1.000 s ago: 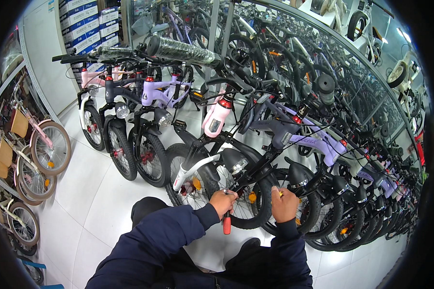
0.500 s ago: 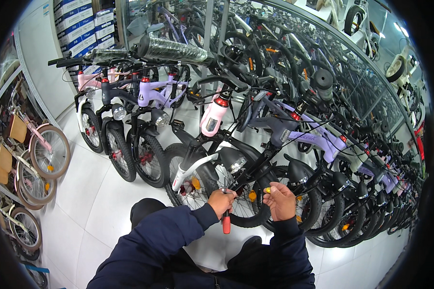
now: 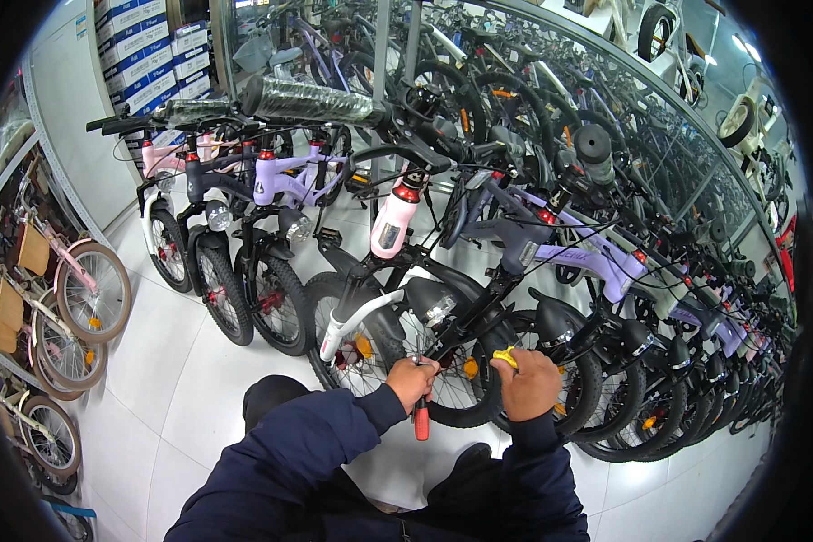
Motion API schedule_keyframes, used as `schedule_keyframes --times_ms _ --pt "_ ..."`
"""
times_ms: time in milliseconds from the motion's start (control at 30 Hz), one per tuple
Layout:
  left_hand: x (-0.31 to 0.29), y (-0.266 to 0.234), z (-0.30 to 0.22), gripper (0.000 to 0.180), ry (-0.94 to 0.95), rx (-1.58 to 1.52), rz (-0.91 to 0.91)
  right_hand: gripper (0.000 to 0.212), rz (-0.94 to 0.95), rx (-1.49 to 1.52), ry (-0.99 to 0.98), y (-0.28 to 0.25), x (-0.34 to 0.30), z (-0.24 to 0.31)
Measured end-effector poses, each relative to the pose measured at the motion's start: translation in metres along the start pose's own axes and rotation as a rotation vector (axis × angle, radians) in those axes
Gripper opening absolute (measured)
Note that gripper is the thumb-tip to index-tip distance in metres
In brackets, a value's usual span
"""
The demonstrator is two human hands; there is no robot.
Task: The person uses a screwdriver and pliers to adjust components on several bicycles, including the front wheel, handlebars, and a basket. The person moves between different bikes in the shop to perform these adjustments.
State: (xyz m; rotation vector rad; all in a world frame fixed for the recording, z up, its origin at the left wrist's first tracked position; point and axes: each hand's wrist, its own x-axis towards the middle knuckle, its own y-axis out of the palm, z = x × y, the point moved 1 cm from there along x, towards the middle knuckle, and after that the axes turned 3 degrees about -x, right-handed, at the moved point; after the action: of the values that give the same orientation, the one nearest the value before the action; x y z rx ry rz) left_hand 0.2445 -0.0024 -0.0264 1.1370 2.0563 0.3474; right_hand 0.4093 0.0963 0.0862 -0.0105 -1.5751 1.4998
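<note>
In front of a bicycle wheel, my left hand is closed around a red-handled tool. Its handle hangs down below my fingers, and the rest is mostly hidden, so I cannot tell the exact kind. My right hand, to the right, pinches a small yellow piece between thumb and fingers. The fork and black headlight of this bicycle stand just beyond my hands. A pink frame and a white fork are next to it.
Bicycles with purple frames are packed closely to the right, handlebars overlapping. At the left, a rack holds brown-tyred bicycles. Stacked boxes and a glass partition stand behind. Pale floor tiles lie at the left.
My right hand has turned over, back now showing, and more of the yellow piece is visible. My left hand keeps its grip in about the same place.
</note>
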Motion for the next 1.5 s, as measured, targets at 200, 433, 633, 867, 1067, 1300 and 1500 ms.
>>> schedule_keyframes --times_ms 200,433,633,867,1067,1300,1500 --pt "-0.003 0.000 -0.001 0.004 0.011 0.009 -0.005 0.029 0.154 -0.108 0.183 -0.003 0.001 0.009" --pt "-0.004 0.000 -0.003 0.005 0.027 0.044 0.012 0.012 0.340 0.167 0.222 0.021 -0.005 0.002" --pt "-0.007 0.002 -0.005 0.009 0.029 0.050 0.019 0.015 0.333 1.195 0.646 0.036 -0.014 -0.010" --pt "-0.006 0.003 -0.005 0.009 0.029 0.032 0.028 0.028 0.336 0.872 0.399 0.028 -0.009 -0.015" --pt "-0.005 0.001 -0.004 0.004 0.020 0.022 0.026 0.028 0.083 0.272 0.145 0.009 0.000 -0.004" --pt "-0.003 0.000 -0.002 0.007 0.006 -0.025 -0.011 0.027 0.056 -0.065 0.139 0.013 -0.001 0.004" --pt "-0.002 -0.003 -0.002 0.008 0.013 -0.031 0.010 0.022 0.161 0.679 0.598 0.026 -0.004 -0.008"
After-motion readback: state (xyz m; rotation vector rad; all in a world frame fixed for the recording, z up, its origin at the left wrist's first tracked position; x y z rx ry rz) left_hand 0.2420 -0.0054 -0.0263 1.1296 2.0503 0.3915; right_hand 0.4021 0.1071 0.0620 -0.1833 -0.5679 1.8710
